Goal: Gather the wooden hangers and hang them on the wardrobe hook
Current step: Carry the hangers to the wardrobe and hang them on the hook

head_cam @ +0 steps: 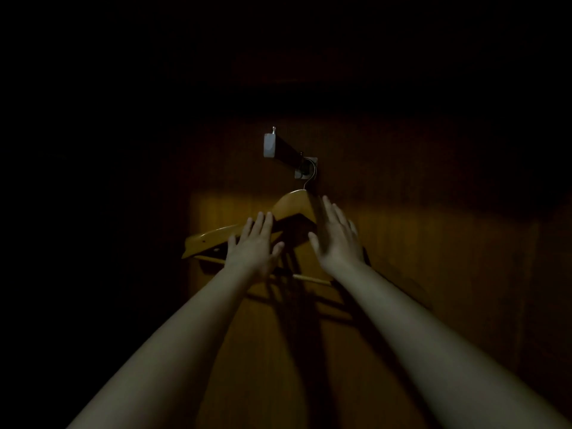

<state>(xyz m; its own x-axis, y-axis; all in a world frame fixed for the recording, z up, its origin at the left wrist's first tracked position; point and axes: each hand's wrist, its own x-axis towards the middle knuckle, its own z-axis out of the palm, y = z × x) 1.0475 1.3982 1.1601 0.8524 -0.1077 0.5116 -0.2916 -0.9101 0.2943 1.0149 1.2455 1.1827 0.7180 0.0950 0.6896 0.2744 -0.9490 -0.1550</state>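
Wooden hanger mid-frame, wire loop over wardrobe hook. Possibly second hanger behind, too dark to count. Left hand flat, fingers straight, over hanger's left arm. Right hand spread, gripping nothing, just beside. Hanging looks done or nearly done.

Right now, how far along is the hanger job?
Done: a wooden hanger hangs on the wardrobe hook. In hand: nothing gripped; left hand and right hand are open at it. Left: unclear, as it is too dark to show other hangers.
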